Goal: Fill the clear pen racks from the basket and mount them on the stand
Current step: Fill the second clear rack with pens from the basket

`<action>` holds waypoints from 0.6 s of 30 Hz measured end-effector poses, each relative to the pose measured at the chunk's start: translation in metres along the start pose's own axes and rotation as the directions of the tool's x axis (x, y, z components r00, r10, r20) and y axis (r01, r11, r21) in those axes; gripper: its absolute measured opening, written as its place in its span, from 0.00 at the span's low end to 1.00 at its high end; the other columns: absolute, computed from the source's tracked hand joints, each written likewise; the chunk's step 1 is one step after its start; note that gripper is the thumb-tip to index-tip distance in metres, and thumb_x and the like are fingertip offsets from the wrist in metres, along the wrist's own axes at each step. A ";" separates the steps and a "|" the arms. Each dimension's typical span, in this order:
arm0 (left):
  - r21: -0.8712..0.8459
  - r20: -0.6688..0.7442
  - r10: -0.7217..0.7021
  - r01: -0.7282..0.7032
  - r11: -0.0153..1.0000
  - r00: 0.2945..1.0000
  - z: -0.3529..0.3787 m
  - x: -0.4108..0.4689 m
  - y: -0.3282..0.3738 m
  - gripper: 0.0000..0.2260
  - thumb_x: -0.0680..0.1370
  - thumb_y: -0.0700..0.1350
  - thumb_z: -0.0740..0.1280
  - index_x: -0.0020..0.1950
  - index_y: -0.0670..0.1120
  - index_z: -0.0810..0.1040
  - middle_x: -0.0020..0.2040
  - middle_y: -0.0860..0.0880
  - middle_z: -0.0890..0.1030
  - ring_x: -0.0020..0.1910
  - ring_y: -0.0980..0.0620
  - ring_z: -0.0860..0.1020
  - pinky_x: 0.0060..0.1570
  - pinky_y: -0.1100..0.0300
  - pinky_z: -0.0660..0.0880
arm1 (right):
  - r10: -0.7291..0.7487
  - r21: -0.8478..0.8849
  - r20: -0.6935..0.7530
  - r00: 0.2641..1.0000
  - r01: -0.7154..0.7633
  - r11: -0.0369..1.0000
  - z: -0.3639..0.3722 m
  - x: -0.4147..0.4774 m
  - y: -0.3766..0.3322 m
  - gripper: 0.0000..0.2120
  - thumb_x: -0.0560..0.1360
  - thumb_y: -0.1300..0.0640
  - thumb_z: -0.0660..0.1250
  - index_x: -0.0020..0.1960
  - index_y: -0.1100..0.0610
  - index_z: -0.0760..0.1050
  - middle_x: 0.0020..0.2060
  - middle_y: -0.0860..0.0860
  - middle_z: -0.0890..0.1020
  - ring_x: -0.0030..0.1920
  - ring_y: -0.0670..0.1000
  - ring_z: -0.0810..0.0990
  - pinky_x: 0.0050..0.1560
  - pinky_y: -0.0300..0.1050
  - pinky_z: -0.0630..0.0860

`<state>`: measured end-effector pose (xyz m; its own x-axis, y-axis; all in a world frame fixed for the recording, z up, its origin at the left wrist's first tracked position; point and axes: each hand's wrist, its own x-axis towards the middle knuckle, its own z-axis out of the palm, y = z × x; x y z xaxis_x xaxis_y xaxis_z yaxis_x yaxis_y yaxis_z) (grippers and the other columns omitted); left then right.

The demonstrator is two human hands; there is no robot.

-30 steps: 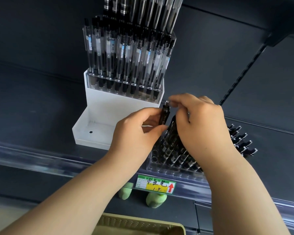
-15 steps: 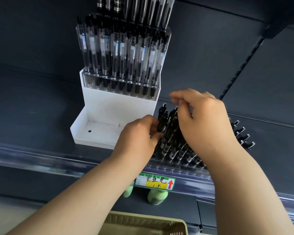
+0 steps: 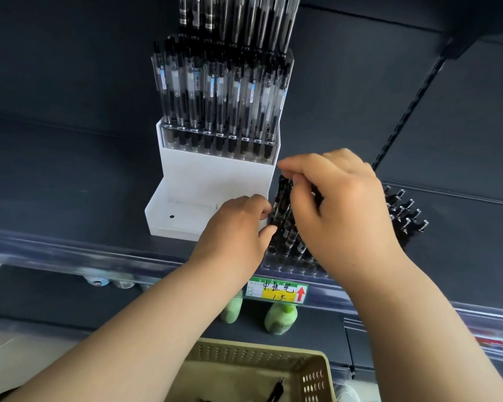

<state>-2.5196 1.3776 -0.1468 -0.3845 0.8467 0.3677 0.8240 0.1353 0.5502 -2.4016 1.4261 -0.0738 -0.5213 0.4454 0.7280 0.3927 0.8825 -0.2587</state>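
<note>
Clear plastic makes the loose pen rack (image 3: 285, 266) hard to read. It lies near the front edge of the dark shelf (image 3: 70, 175), just right of the white stand (image 3: 215, 181), and its rear rows are packed with black pens. The right hand (image 3: 343, 204) pinches the top of one pen (image 3: 282, 195) between thumb and forefinger. The left hand (image 3: 235, 230) seems to close its thumb and curled fingers (image 3: 269, 230) on the lower barrel, at the rack's left side.

The step in hand looks like seating this pen in a free socket. To do it well, the left hand should steer the tip while the right keeps the barrel in line and presses straight down. The light rack could slide towards the shelf lip or jostle its neighbours. The front sockets appear unfilled, so loading is likely unfinished.

A filled rack (image 3: 221, 97) sits on the stand's upper step. Below, the basket (image 3: 244, 346) holds at least one more pen. A price label (image 3: 276, 291) hangs on the shelf rail, with green bottles (image 3: 280, 317) on the shelf beneath, amid dark shop shelving.
</note>
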 end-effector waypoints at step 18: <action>0.466 0.516 -0.173 -0.105 0.878 0.839 0.024 -0.157 -0.021 0.16 0.76 0.40 0.63 0.64 0.48 0.71 0.60 0.46 0.75 0.61 0.44 0.71 0.57 0.53 0.67 | 0.398 -0.202 0.634 0.663 -0.355 0.913 0.027 -0.175 -0.012 0.13 0.76 0.57 0.59 0.57 0.51 0.78 0.51 0.50 0.82 0.53 0.54 0.78 0.54 0.47 0.75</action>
<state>-2.4663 1.2540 -0.2345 -0.2506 0.9524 -0.1738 0.9583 0.2695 0.0951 -2.3360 1.3419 -0.2153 -0.6694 0.7425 -0.0233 0.6967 0.6166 -0.3666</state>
